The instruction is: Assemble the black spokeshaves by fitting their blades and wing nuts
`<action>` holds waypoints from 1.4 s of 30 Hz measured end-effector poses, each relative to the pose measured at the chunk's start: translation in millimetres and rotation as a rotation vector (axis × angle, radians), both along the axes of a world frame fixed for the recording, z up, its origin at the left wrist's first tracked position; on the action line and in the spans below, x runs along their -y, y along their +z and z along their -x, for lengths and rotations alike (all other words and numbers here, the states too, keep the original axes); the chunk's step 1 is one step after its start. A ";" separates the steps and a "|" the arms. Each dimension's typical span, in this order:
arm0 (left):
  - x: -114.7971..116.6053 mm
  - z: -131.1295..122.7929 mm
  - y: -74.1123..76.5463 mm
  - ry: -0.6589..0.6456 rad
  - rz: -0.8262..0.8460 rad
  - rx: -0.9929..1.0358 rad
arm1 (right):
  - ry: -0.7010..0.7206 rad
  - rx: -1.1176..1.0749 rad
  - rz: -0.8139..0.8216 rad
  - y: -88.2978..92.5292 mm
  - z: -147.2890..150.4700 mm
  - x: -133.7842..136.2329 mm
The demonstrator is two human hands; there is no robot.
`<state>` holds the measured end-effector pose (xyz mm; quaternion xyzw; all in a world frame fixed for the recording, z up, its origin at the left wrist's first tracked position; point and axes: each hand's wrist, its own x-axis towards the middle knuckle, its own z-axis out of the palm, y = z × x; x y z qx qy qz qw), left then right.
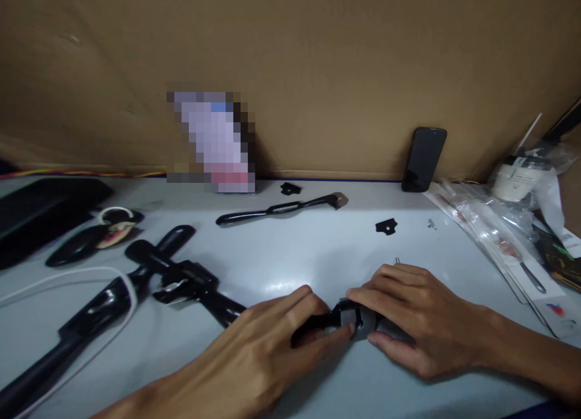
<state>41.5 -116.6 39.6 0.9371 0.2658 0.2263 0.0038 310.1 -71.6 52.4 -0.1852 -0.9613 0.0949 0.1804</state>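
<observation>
In front of me is a black spokeshave [334, 318], its middle showing between my two hands. My left hand [267, 340] wraps round its left handle, with the thumb pressed on a flat grey metal blade [363, 325] at the centre. My right hand [422, 322] covers the right handle, its fingers closed over that side and touching the blade's edge. Much of the tool is hidden under my fingers. Behind them lie another black spokeshave body [285, 208], a black cap plate [387, 226], a second cap plate [290, 189] and a small silver thumbscrew [431, 224].
Several black spokeshaves [181, 280] are piled at left, crossed by a white cable [131, 292]. A phone [424, 158] leans on the cardboard wall [318, 74]. Packaged items [503, 243] and a white tub [517, 180] stand at right. A black case [49, 216] is far left.
</observation>
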 end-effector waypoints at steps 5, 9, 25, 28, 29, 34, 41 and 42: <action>-0.8 -0.1 -1.0 0.008 -0.009 -0.001 | 0.014 0.001 -0.017 -2.1 -0.2 -0.6; -0.8 0.8 1.0 0.004 -0.007 -0.010 | 0.024 -0.029 -0.027 -2.5 0.6 -0.5; 1.5 1.8 -3.0 0.036 -0.003 -0.033 | -0.643 0.002 0.067 -14.4 -22.0 -78.7; 3.1 1.8 -4.0 0.057 -0.008 -0.031 | -0.687 -0.101 0.147 -6.3 -20.6 -76.7; 3.5 1.9 -4.5 0.065 -0.011 -0.027 | -0.685 -0.150 0.178 -3.6 -20.6 -75.3; 3.3 1.3 -8.9 0.093 -0.010 -0.006 | -0.589 -0.352 0.363 7.2 -12.8 -50.9; 2.6 -2.0 -9.5 0.089 0.030 0.045 | -0.313 -0.283 0.497 6.3 14.1 2.7; 2.2 -2.4 -9.0 0.088 0.030 0.049 | -0.302 -0.273 0.490 4.4 16.3 5.7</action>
